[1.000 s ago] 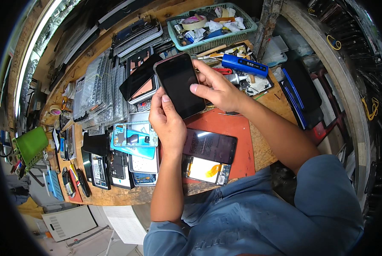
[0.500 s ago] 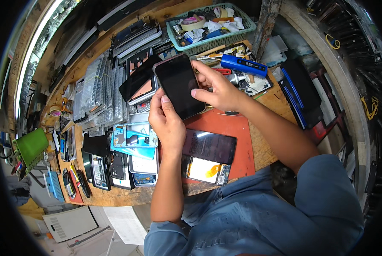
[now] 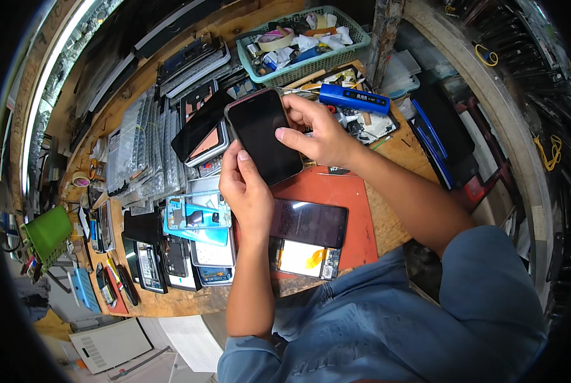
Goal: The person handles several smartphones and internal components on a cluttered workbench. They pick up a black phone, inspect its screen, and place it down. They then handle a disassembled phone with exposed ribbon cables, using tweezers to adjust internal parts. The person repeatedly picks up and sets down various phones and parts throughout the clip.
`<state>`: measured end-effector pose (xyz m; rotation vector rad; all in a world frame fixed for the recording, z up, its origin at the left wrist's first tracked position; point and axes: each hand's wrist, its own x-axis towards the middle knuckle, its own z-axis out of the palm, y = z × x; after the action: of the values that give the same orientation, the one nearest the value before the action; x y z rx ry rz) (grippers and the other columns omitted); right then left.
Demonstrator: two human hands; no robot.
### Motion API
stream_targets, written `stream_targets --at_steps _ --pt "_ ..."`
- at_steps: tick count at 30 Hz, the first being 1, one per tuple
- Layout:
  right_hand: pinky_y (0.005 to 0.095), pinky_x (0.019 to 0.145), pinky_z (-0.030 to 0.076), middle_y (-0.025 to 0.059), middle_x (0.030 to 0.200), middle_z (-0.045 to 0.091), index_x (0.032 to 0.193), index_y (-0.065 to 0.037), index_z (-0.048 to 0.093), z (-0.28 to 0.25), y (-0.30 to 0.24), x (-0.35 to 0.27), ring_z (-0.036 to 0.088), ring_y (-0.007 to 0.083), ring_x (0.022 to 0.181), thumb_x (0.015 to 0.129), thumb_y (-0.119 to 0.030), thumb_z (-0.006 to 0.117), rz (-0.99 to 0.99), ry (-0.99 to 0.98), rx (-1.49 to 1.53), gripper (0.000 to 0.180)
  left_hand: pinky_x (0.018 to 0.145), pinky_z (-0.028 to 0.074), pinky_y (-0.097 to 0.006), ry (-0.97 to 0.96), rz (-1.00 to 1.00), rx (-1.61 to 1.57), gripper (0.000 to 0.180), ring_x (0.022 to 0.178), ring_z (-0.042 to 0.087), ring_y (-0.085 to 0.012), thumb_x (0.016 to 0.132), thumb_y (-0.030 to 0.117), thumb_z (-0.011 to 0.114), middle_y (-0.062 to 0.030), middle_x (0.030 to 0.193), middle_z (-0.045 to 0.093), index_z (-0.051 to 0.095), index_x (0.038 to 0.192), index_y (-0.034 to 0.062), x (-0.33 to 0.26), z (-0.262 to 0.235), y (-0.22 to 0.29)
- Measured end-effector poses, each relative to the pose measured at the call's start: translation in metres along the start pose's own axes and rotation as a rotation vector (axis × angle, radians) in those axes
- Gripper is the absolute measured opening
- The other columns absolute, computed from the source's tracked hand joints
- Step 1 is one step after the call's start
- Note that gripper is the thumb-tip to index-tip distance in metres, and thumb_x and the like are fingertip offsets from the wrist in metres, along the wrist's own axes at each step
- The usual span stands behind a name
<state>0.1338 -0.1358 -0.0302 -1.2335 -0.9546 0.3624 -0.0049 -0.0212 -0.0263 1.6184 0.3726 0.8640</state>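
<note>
I hold a black smartphone [image 3: 263, 134] with a dark screen above the workbench. My left hand [image 3: 246, 191] grips its lower left edge, thumb resting on the glass. My right hand [image 3: 314, 131] grips its right side, thumb pressed on the screen. Under the phone lies a red work mat [image 3: 355, 198]. On the mat sit a dark phone screen panel [image 3: 311, 222] and an opened phone body with an orange flex cable [image 3: 306, 260].
A green basket [image 3: 301, 45] of tape and parts stands at the back. A blue tool [image 3: 352, 99] lies beside it. Rows of phone frames and screens [image 3: 189, 236] cover the wooden bench at my left. A green bin [image 3: 46, 233] hangs at the far left.
Both hands and the phone have stayed nearly still; my right thumb has shifted slightly across the screen.
</note>
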Motion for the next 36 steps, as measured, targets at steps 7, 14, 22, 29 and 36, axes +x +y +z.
stream_targets --at_steps 7,14,22,29,36 --pt "0.0237 0.077 0.048 0.0022 0.098 0.068 0.121 0.0 0.057 -0.009 0.002 -0.001 0.059 0.0058 0.088 0.101 -0.012 0.063 0.035 -0.067 0.016 0.025 0.094 0.053 -0.029 -0.003 0.005 0.011 0.035 0.105 0.066 -0.0153 0.112 0.016 0.049 -0.0146 0.118 0.07 0.059 0.133 -0.0107 0.0 0.001 0.0" --pt "0.0227 0.079 0.047 0.0005 0.097 0.067 0.136 -0.001 0.058 -0.008 -0.012 0.004 0.058 0.0068 0.088 0.101 -0.008 0.058 0.044 0.166 -0.001 0.035 0.095 0.052 -0.029 0.015 0.016 0.024 0.035 0.106 0.066 -0.0153 0.112 0.016 0.048 -0.0145 0.118 0.07 0.059 0.133 -0.0108 0.001 0.0 -0.002" --pt "0.0223 0.066 0.048 -0.0018 0.076 0.059 0.107 0.001 0.066 -0.026 -0.013 0.011 0.059 0.0049 0.072 0.11 -0.02 0.056 0.181 0.264 -0.16 0.023 0.096 0.051 -0.029 0.003 -0.013 -0.068 0.036 0.108 0.065 -0.0149 0.113 0.016 0.047 -0.0138 0.12 0.07 0.059 0.134 -0.01 0.005 -0.002 0.003" --pt "0.0259 0.069 0.051 0.0064 0.092 0.064 0.131 -0.001 0.054 -0.008 -0.009 0.006 0.062 0.0103 0.077 0.088 0.003 0.06 0.001 0.044 -0.071 0.044 0.096 0.052 -0.028 0.043 0.005 -0.025 0.036 0.108 0.065 -0.015 0.113 0.017 0.047 -0.0137 0.12 0.07 0.059 0.133 -0.0097 0.005 -0.007 -0.015" --pt "0.0242 0.071 0.046 -0.0011 0.09 0.063 0.118 0.001 0.061 -0.008 -0.002 0.001 0.057 0.0054 0.079 0.092 -0.001 0.062 0.061 -0.065 -0.037 0.026 0.096 0.052 -0.029 -0.008 -0.025 -0.086 0.035 0.107 0.065 -0.0148 0.113 0.018 0.048 -0.0135 0.118 0.07 0.059 0.132 -0.0088 0.004 -0.003 -0.003"
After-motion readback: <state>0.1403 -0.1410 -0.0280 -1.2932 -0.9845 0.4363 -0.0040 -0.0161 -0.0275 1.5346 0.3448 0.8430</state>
